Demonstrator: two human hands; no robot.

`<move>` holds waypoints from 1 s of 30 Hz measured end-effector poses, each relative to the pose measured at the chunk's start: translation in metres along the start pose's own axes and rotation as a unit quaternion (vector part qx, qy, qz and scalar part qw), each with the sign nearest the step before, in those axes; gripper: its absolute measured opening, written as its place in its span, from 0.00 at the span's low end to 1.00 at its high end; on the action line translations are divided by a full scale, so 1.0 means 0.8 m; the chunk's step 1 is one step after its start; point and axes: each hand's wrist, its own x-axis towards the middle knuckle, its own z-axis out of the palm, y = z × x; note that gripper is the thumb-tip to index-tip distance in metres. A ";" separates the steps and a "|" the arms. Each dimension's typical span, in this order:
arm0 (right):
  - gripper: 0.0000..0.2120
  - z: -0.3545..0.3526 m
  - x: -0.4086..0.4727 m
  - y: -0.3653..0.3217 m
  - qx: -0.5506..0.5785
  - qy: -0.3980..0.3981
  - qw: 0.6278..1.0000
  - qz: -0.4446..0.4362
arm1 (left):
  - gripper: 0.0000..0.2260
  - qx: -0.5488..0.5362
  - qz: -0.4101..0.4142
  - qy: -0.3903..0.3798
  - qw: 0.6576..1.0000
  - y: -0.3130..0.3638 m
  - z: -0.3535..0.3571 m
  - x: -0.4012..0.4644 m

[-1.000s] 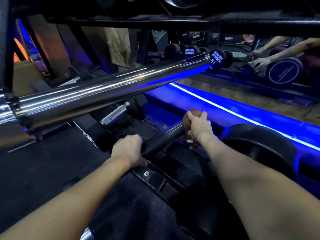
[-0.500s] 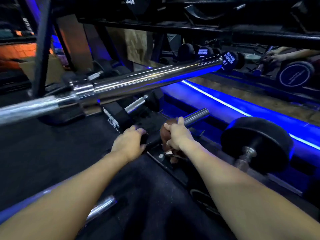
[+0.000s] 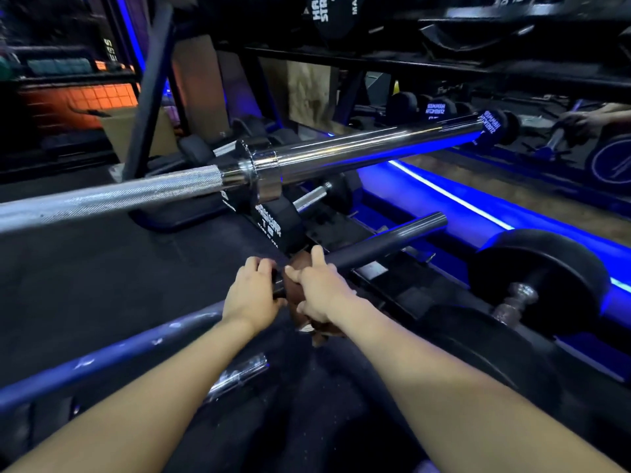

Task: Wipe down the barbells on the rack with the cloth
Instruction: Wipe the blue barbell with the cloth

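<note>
A dark barbell (image 3: 386, 240) runs low from the lower left up to the right, its bare sleeve end showing at centre right. My left hand (image 3: 251, 295) grips this bar. Right beside it, my right hand (image 3: 317, 290) holds a brown cloth (image 3: 297, 268) wrapped around the same bar; a cloth corner hangs below the hand. A chrome barbell (image 3: 358, 153) with a knurled shaft crosses above both hands, resting on the black rack (image 3: 280, 230).
A black dumbbell (image 3: 536, 278) lies to the right by a blue light strip (image 3: 454, 196). More dumbbells sit on the rack behind. A mirror at the far right reflects hands. An upper rack shelf (image 3: 409, 66) holds black weights overhead.
My right hand slid the cloth back along the dark bar toward my left hand, baring the sleeve end. The view pulled back and to the left.
</note>
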 end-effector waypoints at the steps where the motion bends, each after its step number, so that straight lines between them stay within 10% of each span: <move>1: 0.29 0.000 -0.001 -0.004 -0.005 -0.003 1.000 0.000 | 0.29 -0.016 -0.006 -0.001 1.000 0.000 0.001 0.002; 21: 0.25 0.007 0.029 0.048 -0.217 0.126 0.968 0.021 | 0.16 -0.094 -0.048 -0.286 0.952 -0.026 -0.045 0.080; 30: 0.29 -0.009 0.046 0.106 -0.184 0.105 0.975 0.065 | 0.28 0.005 0.046 -0.173 0.984 0.039 -0.021 0.099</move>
